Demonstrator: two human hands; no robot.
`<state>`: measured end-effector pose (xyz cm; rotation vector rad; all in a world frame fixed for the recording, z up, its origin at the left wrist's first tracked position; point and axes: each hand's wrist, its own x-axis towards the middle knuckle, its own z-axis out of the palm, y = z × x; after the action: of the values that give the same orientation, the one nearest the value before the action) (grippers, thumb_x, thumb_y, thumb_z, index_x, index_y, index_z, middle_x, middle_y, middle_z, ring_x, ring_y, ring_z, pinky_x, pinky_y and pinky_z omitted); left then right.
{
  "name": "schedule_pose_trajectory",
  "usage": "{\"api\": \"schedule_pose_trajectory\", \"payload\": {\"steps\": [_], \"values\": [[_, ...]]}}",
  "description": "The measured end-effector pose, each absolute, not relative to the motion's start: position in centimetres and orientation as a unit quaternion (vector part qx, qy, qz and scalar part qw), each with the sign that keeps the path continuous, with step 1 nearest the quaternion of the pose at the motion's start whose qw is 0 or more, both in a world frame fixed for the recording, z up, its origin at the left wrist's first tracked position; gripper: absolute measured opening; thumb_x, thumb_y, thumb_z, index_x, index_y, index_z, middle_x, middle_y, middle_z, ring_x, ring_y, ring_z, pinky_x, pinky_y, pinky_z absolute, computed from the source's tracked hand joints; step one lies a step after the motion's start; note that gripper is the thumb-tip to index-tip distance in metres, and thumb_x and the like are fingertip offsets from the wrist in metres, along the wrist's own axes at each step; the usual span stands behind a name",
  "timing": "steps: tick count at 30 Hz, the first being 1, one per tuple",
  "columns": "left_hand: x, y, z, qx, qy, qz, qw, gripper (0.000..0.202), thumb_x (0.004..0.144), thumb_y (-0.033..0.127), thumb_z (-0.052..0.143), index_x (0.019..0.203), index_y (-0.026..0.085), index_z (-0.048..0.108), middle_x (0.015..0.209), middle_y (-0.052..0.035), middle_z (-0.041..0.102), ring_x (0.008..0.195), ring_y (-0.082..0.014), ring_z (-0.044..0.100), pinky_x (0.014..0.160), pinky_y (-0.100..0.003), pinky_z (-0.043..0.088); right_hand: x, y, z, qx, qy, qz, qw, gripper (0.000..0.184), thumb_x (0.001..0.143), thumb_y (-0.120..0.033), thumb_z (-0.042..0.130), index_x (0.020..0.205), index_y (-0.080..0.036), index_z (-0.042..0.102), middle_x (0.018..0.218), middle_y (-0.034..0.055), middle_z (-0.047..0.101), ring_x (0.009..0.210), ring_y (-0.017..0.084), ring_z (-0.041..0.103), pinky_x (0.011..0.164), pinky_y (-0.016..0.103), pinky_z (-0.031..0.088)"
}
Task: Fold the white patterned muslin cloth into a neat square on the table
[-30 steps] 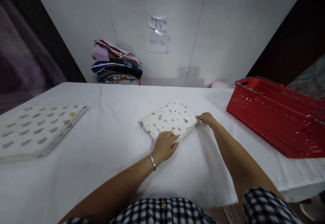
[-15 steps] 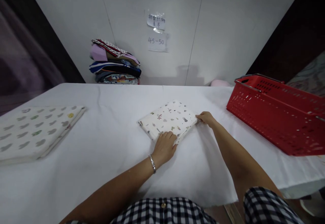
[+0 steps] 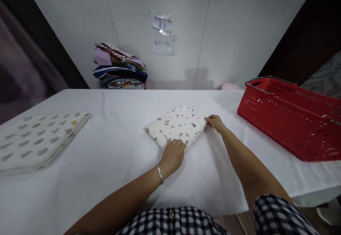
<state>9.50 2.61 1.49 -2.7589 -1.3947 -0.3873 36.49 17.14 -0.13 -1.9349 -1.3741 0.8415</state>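
Observation:
A folded white cloth with small printed figures lies at an angle on the white-covered table. At its near edge, my left hand grips the cloth, fingers bent over the top; the thumb is mostly hidden. My right hand pinches the cloth's right corner between thumb and fingers. Farther left rests a second folded white cloth, printed with grey shapes and a few green and yellow ones, and neither hand touches it.
A red perforated basket with metal handles stands on the right side of the table. Behind the far edge, a pile of folded fabrics leans by the wall. Two paper notes are stuck to the wall.
Almost nothing differs. Both hands keep their hold on the cloth, and the right hand has shifted very slightly up and left; the view has tilted a little.

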Motion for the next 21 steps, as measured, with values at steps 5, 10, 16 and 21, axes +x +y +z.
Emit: {"api": "schedule_pose_trajectory", "payload": {"steps": [5, 10, 16, 21], "values": [[9.4, 2.3, 0.8, -0.889, -0.437, -0.136, 0.027, 0.016, 0.082, 0.005, 0.045, 0.088, 0.018, 0.052, 0.091, -0.0050, 0.053, 0.086, -0.0217, 0.047, 0.074, -0.037, 0.039, 36.4, 16.5, -0.6, -0.740, -0.537, 0.293, 0.279, 0.024, 0.076, -0.038, 0.062, 0.069, -0.015, 0.061, 0.046, -0.0016, 0.055, 0.039, 0.008, 0.046, 0.042, 0.020, 0.037], [8.8, 1.4, 0.3, -0.888, -0.433, -0.155, 0.010, 0.022, 0.082, 0.005, 0.044, 0.098, 0.018, 0.052, 0.097, -0.0055, 0.054, 0.091, -0.0216, 0.047, 0.079, -0.037, 0.040, 36.8, 16.2, -0.1, -0.746, -0.569, 0.247, 0.241, 0.029, 0.078, -0.042, 0.057, 0.075, -0.015, 0.065, 0.056, 0.0033, 0.062, 0.051, 0.013, 0.056, 0.051, 0.023, 0.042], [8.2, 0.8, 0.6, -0.889, -0.425, -0.167, -0.018, 0.030, 0.081, 0.005, 0.045, 0.108, 0.018, 0.050, 0.105, -0.0067, 0.054, 0.098, -0.0220, 0.047, 0.084, -0.038, 0.040, 34.6, 14.8, 0.7, -0.729, -0.626, 0.125, 0.247, 0.043, 0.082, -0.039, 0.053, 0.117, -0.015, 0.057, 0.128, 0.0144, 0.054, 0.118, 0.027, 0.047, 0.096, 0.038, 0.037], [8.4, 1.0, 0.5, -0.889, -0.425, -0.167, -0.018, 0.032, 0.082, 0.004, 0.043, 0.108, 0.019, 0.051, 0.104, -0.0073, 0.055, 0.097, -0.0224, 0.048, 0.083, -0.039, 0.041, 32.1, 12.3, -0.9, -0.590, -0.778, 0.079, 0.201, 0.045, 0.091, -0.042, 0.036, 0.131, -0.025, 0.046, 0.143, 0.0051, 0.039, 0.135, 0.023, 0.026, 0.110, 0.049, 0.013]]}}
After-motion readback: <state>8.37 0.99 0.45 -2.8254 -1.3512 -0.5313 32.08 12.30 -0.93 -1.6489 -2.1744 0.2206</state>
